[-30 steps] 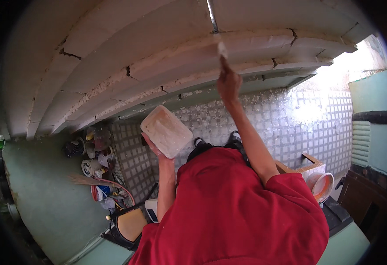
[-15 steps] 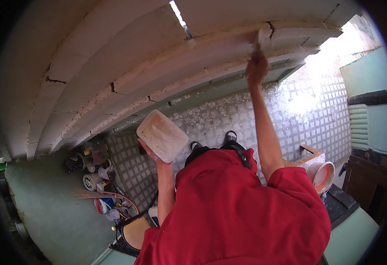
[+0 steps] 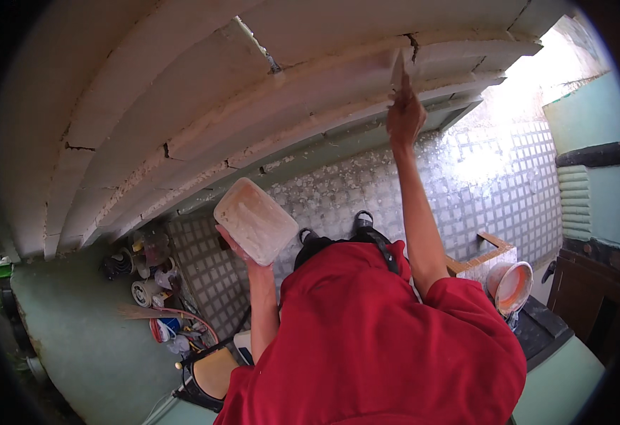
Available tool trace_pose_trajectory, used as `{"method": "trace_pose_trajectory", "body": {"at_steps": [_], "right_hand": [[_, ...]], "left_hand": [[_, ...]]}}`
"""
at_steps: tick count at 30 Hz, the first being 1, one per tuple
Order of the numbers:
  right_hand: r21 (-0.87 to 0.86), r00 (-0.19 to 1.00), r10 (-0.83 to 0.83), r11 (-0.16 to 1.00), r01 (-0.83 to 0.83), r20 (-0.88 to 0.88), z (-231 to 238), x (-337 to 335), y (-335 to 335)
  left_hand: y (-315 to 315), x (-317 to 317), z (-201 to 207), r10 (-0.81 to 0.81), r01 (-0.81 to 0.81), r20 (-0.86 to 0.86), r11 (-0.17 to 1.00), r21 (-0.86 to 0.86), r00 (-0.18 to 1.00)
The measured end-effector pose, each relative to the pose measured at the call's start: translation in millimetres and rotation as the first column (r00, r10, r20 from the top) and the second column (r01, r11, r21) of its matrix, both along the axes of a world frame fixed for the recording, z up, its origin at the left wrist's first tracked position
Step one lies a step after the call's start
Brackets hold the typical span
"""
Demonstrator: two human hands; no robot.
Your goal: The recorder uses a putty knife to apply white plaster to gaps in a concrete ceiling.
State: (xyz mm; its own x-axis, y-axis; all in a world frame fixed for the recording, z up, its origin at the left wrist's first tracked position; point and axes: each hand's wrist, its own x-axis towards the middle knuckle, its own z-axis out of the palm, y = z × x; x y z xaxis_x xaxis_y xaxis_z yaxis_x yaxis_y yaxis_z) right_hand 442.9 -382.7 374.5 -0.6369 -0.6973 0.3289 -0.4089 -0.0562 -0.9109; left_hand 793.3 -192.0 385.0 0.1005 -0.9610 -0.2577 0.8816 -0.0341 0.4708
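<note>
A rectangular, pale plastic tub (image 3: 256,222) with whitish paste smeared inside rests on my left hand (image 3: 242,251), whose fingers grip its side and underside. My right arm reaches up and forward. In my right hand (image 3: 405,122) is a putty knife (image 3: 398,74), its blade at the stepped, whitish panelled surface (image 3: 324,79) above. Whether the blade touches it I cannot tell. A dark crack (image 3: 413,47) lies just beyond the blade tip, and a bright gap (image 3: 257,44) runs between panels farther left.
Below me is a checkered tile floor (image 3: 522,177) with pale spatters. A bucket (image 3: 511,287) with an orange inside stands at my right, beside a box (image 3: 480,266). A chair (image 3: 212,373) is at lower left. A broom (image 3: 147,312) and several containers crowd the left wall.
My right hand and the putty knife have shifted slightly left and down in view, the blade now more upright. The tub stays in my left hand, nearly unmoved.
</note>
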Motion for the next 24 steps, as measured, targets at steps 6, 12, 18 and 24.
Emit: {"method": "trace_pose_trajectory", "body": {"at_steps": [6, 12, 18, 24], "right_hand": [[0.065, 0.990, 0.032, 0.998, -0.023, -0.138, -5, 31, -2], [0.002, 0.964, 0.203, 0.979, -0.206, -0.172, 2, 63, 18], [0.030, 0.982, -0.047, 0.998, 0.053, -0.181, 12, -17, 2], [0.095, 0.981, 0.031, 0.995, -0.013, -0.192, -1, 7, -4]], "left_hand": [[-2, -17, -4, -0.035, 0.035, -0.004, 0.999, 0.002, 0.999], [-6, -26, -10, -0.047, 0.049, -0.037, 0.998, 0.039, 0.998], [-2, -41, 3, -0.085, 0.085, -0.019, 0.996, 0.021, 0.996], [6, -48, 3, -0.185, 0.183, -0.017, 0.981, -0.063, 0.983]]}}
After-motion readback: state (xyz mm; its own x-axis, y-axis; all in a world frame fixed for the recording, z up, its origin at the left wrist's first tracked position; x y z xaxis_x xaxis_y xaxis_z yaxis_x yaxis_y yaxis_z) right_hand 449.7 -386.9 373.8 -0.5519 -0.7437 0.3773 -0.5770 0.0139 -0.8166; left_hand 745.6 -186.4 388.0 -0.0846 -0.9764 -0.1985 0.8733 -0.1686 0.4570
